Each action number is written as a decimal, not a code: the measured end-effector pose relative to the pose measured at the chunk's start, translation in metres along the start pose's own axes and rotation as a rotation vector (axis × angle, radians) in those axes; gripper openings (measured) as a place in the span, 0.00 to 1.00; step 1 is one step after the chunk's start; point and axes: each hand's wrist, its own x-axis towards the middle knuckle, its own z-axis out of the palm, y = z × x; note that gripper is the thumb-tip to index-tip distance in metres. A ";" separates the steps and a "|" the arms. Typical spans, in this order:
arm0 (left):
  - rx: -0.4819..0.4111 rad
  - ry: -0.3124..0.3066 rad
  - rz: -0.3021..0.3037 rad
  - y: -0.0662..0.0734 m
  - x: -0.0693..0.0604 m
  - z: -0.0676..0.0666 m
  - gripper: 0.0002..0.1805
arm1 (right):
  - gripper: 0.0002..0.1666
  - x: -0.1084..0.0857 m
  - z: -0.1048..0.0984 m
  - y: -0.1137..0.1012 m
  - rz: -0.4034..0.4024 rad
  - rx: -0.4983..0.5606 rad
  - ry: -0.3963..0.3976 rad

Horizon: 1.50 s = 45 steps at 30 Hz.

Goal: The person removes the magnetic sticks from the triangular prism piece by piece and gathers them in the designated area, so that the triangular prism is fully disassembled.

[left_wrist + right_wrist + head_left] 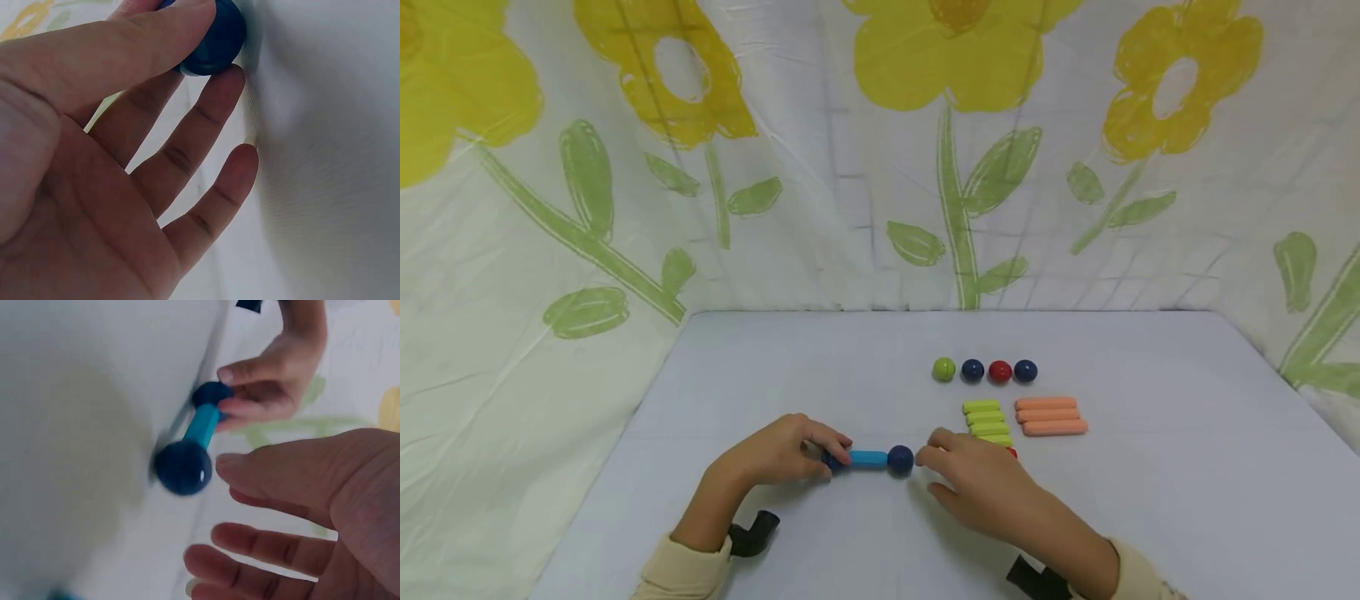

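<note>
A light-blue rod (868, 459) joins two dark blue balls, lying on the table like a small dumbbell. My left hand (782, 450) pinches the ball at its left end between thumb and fingers; in the left wrist view that blue ball (215, 40) shows at the fingertips. Just right of the other ball (900, 461) is my right hand (977, 483), fingers loosely bent and holding nothing. In the right wrist view the near ball (184, 467) sits beside the right thumb, apart from the other fingers.
Behind my right hand lie several yellow-green sticks (987, 421) and three orange sticks (1051, 416). Farther back stand a green ball (943, 369), two dark blue balls (972, 371) and a red ball (1000, 372). A red thing (1012, 452) is mostly hidden by the right hand.
</note>
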 end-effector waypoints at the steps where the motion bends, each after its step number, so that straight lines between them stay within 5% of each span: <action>1: 0.004 0.002 0.001 0.000 0.000 0.000 0.15 | 0.16 0.008 0.003 -0.004 -0.009 -0.026 -0.002; 6: -0.025 0.015 0.008 -0.002 -0.001 0.001 0.15 | 0.16 0.038 0.025 -0.019 -0.024 -0.201 -0.053; 10: -0.052 0.020 -0.003 -0.003 0.000 0.003 0.15 | 0.13 0.043 0.034 -0.022 -0.029 -0.275 -0.113; 18: -0.085 0.020 -0.036 -0.003 0.001 0.003 0.15 | 0.15 0.036 0.010 0.001 0.007 0.042 -0.089; 24: -0.104 0.026 -0.050 -0.003 0.000 0.003 0.15 | 0.14 0.030 -0.020 0.035 0.044 0.113 0.103; 30: -0.093 0.035 -0.052 -0.002 0.001 0.003 0.15 | 0.15 0.017 -0.052 0.085 0.138 0.151 0.193; 36: -0.080 0.038 -0.061 -0.001 0.001 0.003 0.15 | 0.16 0.004 -0.064 0.136 0.311 0.216 0.220; 45: -0.089 0.034 -0.050 -0.002 0.001 0.003 0.15 | 0.18 -0.007 -0.041 0.189 0.442 0.260 0.164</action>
